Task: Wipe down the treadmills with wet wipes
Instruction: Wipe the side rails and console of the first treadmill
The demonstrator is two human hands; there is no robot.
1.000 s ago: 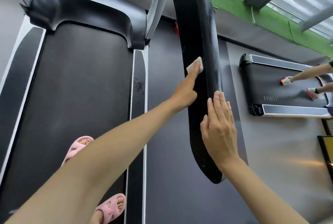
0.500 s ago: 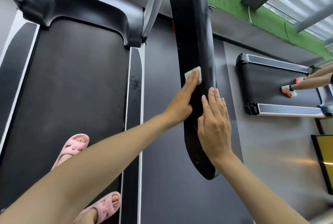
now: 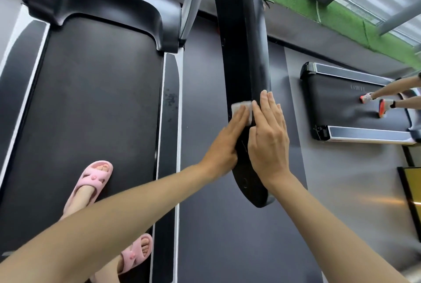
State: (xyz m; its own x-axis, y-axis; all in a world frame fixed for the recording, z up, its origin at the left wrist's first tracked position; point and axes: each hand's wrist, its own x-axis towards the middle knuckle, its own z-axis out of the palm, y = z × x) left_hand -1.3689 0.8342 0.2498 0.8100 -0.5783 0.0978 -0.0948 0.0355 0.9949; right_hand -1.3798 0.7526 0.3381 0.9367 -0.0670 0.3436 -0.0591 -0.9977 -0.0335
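A long black treadmill handrail (image 3: 241,38) runs from the top of the view down toward me. My left hand (image 3: 225,143) presses a folded white wet wipe (image 3: 242,109) flat against the rail's left side with straight fingers. My right hand (image 3: 268,136) lies flat on the rail's right side, fingers straight and together, right beside the wipe. The treadmill's black belt (image 3: 95,105) spreads below on the left, with my feet in pink slippers (image 3: 91,182) on it.
The black motor hood (image 3: 109,2) closes the belt's far end. Dark floor mat (image 3: 205,91) lies under the rail. At the right, another treadmill (image 3: 341,105) carries another person's feet in orange-and-white shoes (image 3: 373,102). Green turf (image 3: 319,7) borders the windows.
My left hand has drawn the wipe down the handrail toward me, so that it now lies beside my right hand's fingertips. The right hand stays flat on the rail.
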